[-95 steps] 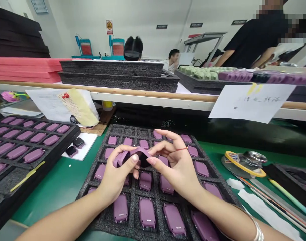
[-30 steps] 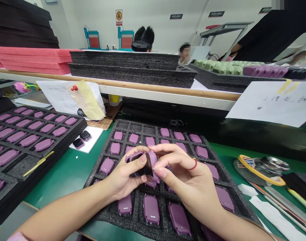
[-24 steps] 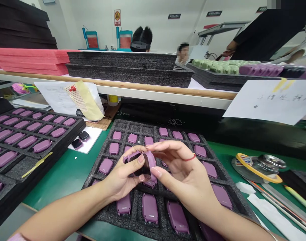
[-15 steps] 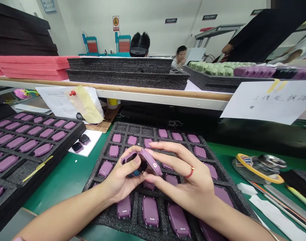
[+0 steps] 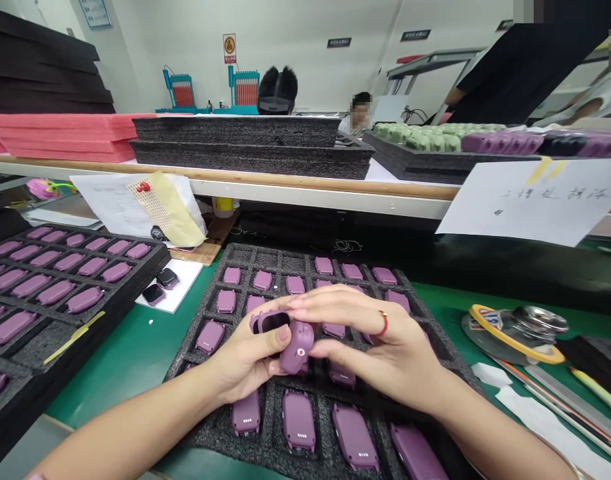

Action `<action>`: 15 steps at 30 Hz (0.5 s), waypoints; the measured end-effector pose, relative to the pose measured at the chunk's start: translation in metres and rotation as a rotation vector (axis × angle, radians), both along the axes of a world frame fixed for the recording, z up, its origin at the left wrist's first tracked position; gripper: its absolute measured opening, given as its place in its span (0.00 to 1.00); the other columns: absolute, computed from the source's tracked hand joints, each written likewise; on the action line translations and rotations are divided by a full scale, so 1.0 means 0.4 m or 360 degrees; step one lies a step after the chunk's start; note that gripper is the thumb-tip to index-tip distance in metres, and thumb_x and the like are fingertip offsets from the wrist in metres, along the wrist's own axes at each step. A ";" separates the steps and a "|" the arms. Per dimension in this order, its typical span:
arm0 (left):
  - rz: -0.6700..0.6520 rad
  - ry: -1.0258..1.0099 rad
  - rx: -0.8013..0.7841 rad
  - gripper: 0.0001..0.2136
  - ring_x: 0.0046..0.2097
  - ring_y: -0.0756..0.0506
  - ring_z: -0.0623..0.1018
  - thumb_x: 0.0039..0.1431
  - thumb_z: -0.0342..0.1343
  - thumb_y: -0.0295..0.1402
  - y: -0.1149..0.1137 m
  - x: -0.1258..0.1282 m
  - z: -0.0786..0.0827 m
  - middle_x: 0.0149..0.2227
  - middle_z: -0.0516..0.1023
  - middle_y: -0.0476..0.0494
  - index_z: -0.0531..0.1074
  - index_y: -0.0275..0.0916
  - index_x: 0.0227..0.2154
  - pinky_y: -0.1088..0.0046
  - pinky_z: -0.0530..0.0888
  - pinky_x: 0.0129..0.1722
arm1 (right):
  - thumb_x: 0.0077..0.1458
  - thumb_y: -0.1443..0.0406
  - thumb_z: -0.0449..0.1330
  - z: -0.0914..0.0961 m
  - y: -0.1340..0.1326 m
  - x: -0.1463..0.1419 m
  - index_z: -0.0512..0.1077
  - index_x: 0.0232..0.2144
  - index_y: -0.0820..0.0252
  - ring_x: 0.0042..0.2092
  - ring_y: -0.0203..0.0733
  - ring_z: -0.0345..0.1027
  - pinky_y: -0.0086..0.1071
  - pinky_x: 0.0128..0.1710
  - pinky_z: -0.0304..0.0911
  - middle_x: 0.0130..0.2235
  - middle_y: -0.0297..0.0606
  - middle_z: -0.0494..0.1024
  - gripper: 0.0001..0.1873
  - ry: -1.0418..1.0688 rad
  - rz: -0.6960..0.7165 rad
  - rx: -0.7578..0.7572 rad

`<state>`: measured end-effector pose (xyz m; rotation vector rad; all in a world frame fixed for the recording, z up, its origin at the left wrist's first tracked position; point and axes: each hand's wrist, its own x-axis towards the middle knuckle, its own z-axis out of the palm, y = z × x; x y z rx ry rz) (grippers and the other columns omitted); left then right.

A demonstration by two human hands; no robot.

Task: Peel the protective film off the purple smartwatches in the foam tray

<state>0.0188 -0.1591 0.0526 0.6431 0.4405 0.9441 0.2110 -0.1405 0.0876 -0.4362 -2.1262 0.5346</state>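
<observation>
My left hand [image 5: 240,357] grips a purple watch body [image 5: 269,323] with its dark screen facing up. Its thumb also presses against a second purple watch body [image 5: 296,348], which is turned edge-on and bears a small red-and-white mark. My right hand [image 5: 385,343], with a red ring, closes on that second one from the right, fingers over its top and thumb at its side. Both hands are above a black foam tray [image 5: 273,427] whose pockets hold several purple watch bodies, such as the one in front [image 5: 299,420]. My hands hide some of the middle pockets.
Another foam tray [image 5: 33,347] of purple watch bodies lies at left. Two dark-screened watches [image 5: 160,285] are on white paper beside it. A metal-topped container [image 5: 515,337] with a yellow band, strips and white scraps lie right. A shelf edge [image 5: 285,190] crosses behind. Co-workers are beyond.
The second watch body has turned from showing its dark face at a slant to edge-on. The first one's screen now shows more, and my right fingers have shifted slightly left.
</observation>
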 end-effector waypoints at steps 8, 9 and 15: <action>0.0013 -0.0085 -0.0177 0.17 0.17 0.63 0.59 0.47 0.73 0.34 -0.003 0.000 0.002 0.24 0.66 0.54 0.78 0.38 0.40 0.91 0.60 0.17 | 0.55 0.63 0.69 -0.053 -0.032 -0.057 0.66 0.60 0.60 0.58 0.46 0.69 0.39 0.62 0.64 0.54 0.46 0.78 0.33 -0.0003 -0.0301 0.0230; 0.0012 -0.0091 -0.0172 0.16 0.18 0.63 0.59 0.48 0.73 0.34 -0.003 0.000 -0.001 0.24 0.66 0.54 0.78 0.38 0.40 0.91 0.60 0.17 | 0.55 0.63 0.69 -0.055 -0.033 -0.057 0.66 0.60 0.60 0.58 0.46 0.69 0.39 0.61 0.64 0.54 0.46 0.78 0.32 -0.0009 -0.0310 0.0243; 0.0067 -0.0015 -0.0076 0.17 0.19 0.61 0.64 0.51 0.71 0.38 -0.004 0.001 -0.008 0.26 0.71 0.51 0.78 0.38 0.42 0.89 0.63 0.18 | 0.55 0.63 0.69 -0.047 -0.027 -0.051 0.66 0.59 0.59 0.55 0.45 0.70 0.39 0.59 0.65 0.53 0.45 0.78 0.31 -0.0042 -0.0340 0.0291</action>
